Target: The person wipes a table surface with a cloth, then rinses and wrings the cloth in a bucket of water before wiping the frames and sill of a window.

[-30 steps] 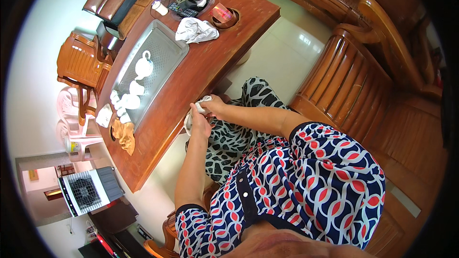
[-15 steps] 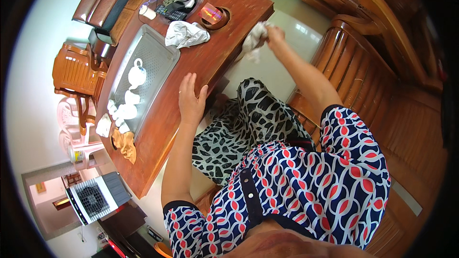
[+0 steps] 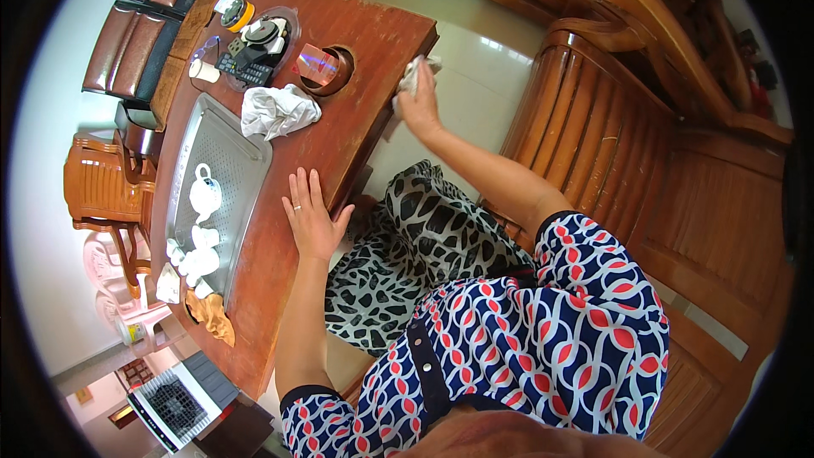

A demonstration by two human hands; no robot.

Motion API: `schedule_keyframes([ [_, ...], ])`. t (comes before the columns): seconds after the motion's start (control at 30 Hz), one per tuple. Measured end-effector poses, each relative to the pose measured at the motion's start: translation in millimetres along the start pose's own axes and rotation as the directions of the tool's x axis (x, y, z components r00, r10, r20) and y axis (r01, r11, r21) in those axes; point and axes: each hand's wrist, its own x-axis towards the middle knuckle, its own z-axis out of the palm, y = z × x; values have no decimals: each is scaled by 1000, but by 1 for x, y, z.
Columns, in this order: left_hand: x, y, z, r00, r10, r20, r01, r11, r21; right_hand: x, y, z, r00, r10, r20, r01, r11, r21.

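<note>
My right hand (image 3: pixel 420 108) is closed on a whitish cloth (image 3: pixel 414 76) beside the table's side edge, close to its far right corner. Whether the cloth touches the edge I cannot tell for sure. On the reddish-brown wooden table (image 3: pixel 292 293) my left hand (image 3: pixel 314 219) lies flat with fingers spread, a ring on one of them. A crumpled white cloth (image 3: pixel 278 112) rests between that hand and a brown round holder (image 3: pixel 339 76) that has a shiny reddish box (image 3: pixel 315 64) in it. Left of my left hand is a grey metal tea tray (image 3: pixel 248 171) bearing a white teapot (image 3: pixel 204 193) and several white cups (image 3: pixel 200 261).
A clear round tray (image 3: pixel 290 21) with a black remote (image 3: pixel 243 69) stands at the table's far end. A tan cloth (image 3: pixel 212 319) hangs at the near left. Slatted wooden seating (image 3: pixel 585 136) stands to my right. Beyond the table are a wooden chair (image 3: pixel 102 176) and pink plastic chairs (image 3: pixel 103 267).
My right hand has brought the cloth from above the floor in to the table's side. My left hand has settled flatter on the tabletop. The whole view has shifted.
</note>
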Motion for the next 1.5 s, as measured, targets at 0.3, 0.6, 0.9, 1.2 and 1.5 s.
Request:
schedule_keyframes([
  [0.3, 10, 6, -1, 1000, 3, -16, -4, 1000, -21, 184, 9, -95, 976, -125, -177, 105, 988, -115],
  [0.6, 20, 19, 1, 999, 26, -26, -26, 999, -27, 218, -17, -57, 916, 25, 400, 70, 973, -220],
  [0.9, 11, 9, -2, 999, -32, -33, 34, 998, 51, 165, -39, -57, 957, 22, 291, 38, 979, -200],
  [1.2, 2, 5, 2, 999, -43, -23, 43, 999, 11, 98, -48, -112, 983, -100, 154, 134, 964, -228],
  [1.5, -14, 16, -5, 998, -61, -15, 61, 998, 2, 137, -79, -25, 851, -191, 489, 505, 555, -662],
])
